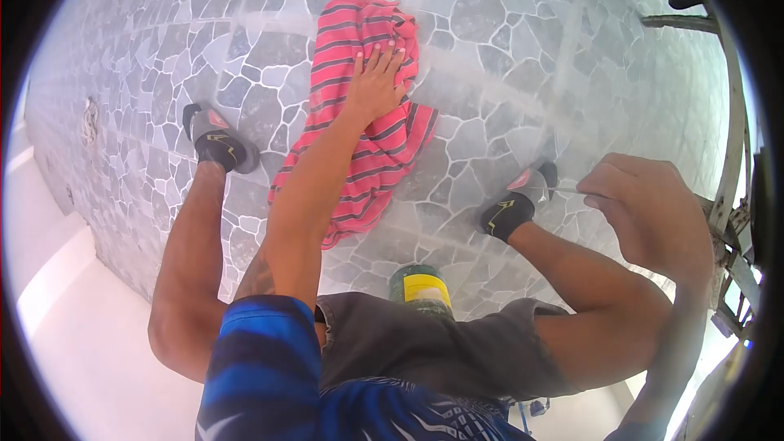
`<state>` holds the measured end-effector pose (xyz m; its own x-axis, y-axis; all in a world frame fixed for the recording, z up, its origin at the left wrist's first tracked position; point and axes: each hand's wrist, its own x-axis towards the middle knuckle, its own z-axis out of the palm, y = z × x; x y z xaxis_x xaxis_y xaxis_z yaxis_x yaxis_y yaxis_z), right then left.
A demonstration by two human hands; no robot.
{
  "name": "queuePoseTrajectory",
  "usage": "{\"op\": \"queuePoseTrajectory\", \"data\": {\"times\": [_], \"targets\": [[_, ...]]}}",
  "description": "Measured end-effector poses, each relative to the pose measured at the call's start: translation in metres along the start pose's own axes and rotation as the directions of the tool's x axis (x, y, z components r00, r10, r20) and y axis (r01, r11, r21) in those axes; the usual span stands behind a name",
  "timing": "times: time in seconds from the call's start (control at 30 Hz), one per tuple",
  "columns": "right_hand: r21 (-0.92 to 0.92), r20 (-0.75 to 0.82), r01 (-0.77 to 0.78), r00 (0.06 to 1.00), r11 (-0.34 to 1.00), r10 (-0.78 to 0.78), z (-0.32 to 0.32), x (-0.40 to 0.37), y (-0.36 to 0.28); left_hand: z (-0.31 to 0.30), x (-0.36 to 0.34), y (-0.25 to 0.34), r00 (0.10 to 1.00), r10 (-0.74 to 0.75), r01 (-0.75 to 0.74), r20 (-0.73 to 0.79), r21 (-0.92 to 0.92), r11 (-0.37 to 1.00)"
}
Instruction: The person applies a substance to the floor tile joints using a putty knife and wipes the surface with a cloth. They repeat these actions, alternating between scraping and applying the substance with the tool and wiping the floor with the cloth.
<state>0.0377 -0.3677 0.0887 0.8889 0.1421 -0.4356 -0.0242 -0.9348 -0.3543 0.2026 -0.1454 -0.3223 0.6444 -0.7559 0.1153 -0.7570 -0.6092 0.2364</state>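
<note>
My left hand (377,88) lies flat, fingers spread, on a crumpled pink cloth with dark stripes (392,143). The cloth is stretched out over the grey stone-pattern floor (457,122), between my feet. Off to the right, my right hand (641,200) is raised above the floor beside my right foot. Its fingers are closed around a thin, flat tool (586,193), seen nearly edge-on; its kind I cannot tell. A green tub with a yellow label (425,287) stands below the cloth, close in front of my shorts.
My feet, in black and grey slippers (220,140), are planted wide on both sides of the cloth. A weathered wooden frame (732,122) rises along the right edge. White ledges (61,265) border the floor at the lower left. Whitish streaks cross the floor.
</note>
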Motion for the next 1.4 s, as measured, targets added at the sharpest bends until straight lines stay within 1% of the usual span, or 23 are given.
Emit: {"op": "queuePoseTrajectory", "data": {"times": [0.03,0.07,0.1,0.13,0.17,0.2,0.27,0.4,0.43,0.47,0.53,0.67,0.73,0.83,0.87,0.93,1.0,1.07,1.1,1.17,1.2,1.23,1.4], "targets": [[0.018,0.036,-0.04,0.999,0.999,0.039,0.002,0.001,0.015,-0.003,-0.015,0.005,0.996,-0.058,0.061,0.065,-0.045,0.997],[0.038,0.075,-0.082,0.994,0.996,0.079,0.002,0.001,0.025,-0.01,-0.049,0.011,0.993,-0.058,0.065,0.107,-0.066,0.996],[0.013,0.055,-0.051,0.997,0.999,0.051,-0.002,0.003,0.03,-0.02,-0.094,0.016,0.988,-0.059,0.071,0.145,-0.081,0.994],[-0.007,0.029,-0.024,0.999,1.0,0.024,-0.004,0.004,0.036,-0.037,-0.144,0.023,0.957,-0.058,0.094,0.283,-0.118,0.988],[-0.025,0.01,-0.001,1.0,1.0,0.001,-0.005,0.003,0.04,-0.054,-0.195,0.032,0.892,-0.076,0.131,0.446,-0.095,0.987],[-0.003,0.025,-0.01,1.0,1.0,0.01,-0.006,0.003,0.041,-0.06,-0.253,0.035,0.858,-0.066,0.126,0.509,-0.084,0.988],[0.047,0.053,-0.03,0.998,0.998,0.027,-0.007,0.004,0.041,-0.083,-0.3,0.043,0.758,-0.082,0.144,0.646,-0.043,0.989],[0.033,-0.026,0.07,0.997,0.997,-0.07,0.004,-0.012,0.028,-0.082,-0.293,0.035,0.861,0.029,0.011,0.508,-0.076,0.997],[0.035,-0.039,0.077,0.996,0.996,-0.075,0.007,-0.015,0.025,-0.081,-0.283,0.029,0.83,0.023,0.032,0.558,-0.087,0.996],[0.035,-0.051,0.076,0.996,0.997,-0.074,0.007,-0.016,0.022,-0.075,-0.264,0.025,0.853,0.031,-0.018,0.52,-0.031,0.999],[0.029,-0.076,0.063,0.995,0.998,-0.06,0.007,-0.017,0.018,-0.062,-0.204,0.025,0.921,0.023,-0.005,0.389,-0.047,0.999],[0.026,-0.033,0.048,0.998,0.998,-0.047,0.012,-0.011,0.012,-0.04,-0.093,-0.001,0.966,0.123,-0.122,0.229,-0.018,0.992],[0.021,0.036,0.055,0.998,0.998,-0.056,0.021,-0.001,0.018,-0.031,-0.05,-0.005,0.984,0.088,-0.09,0.153,0.006,0.996],[0.042,0.183,0.045,0.982,0.998,-0.052,0.026,0.021,0.022,-0.016,-0.027,0.006,0.994,-0.081,0.084,0.079,-0.027,0.996],[0.051,0.234,0.022,0.972,0.998,-0.034,0.026,0.024,0.022,-0.017,-0.04,0.011,0.992,-0.098,0.102,0.074,-0.053,0.993],[-0.017,0.208,-0.001,0.978,1.0,0.005,0.023,0.026,0.024,-0.023,-0.101,0.02,0.988,-0.145,0.15,0.059,-0.1,0.984],[-0.058,0.13,-0.015,0.991,0.998,0.023,0.015,0.023,0.024,-0.047,-0.189,0.026,0.956,-0.176,0.199,0.233,-0.077,0.977],[-0.072,0.028,-0.009,1.0,0.997,0.011,0.011,0.019,0.021,-0.067,-0.277,0.033,0.866,-0.232,0.251,0.442,0.016,0.968],[-0.111,0.091,-0.035,0.995,0.993,0.046,0.006,0.022,0.021,-0.076,-0.292,0.04,0.835,-0.245,0.258,0.493,0.044,0.965],[-0.134,0.031,0.03,0.999,0.991,-0.026,0.005,0.016,0.016,-0.085,-0.303,0.044,0.777,-0.267,0.254,0.57,0.104,0.962],[-0.145,0.002,0.052,0.999,0.988,-0.053,0.004,0.012,0.015,-0.085,-0.306,0.045,0.804,-0.26,0.248,0.535,0.096,0.964],[-0.137,0.053,0.048,0.998,0.989,-0.042,0.001,0.01,0.012,-0.082,-0.307,0.045,0.828,-0.249,0.239,0.503,0.086,0.967],[-0.065,0.043,-0.044,0.998,0.997,0.047,0.01,-0.007,0.011,-0.065,-0.281,0.043,0.93,-0.191,0.192,0.313,0.028,0.981]]}}
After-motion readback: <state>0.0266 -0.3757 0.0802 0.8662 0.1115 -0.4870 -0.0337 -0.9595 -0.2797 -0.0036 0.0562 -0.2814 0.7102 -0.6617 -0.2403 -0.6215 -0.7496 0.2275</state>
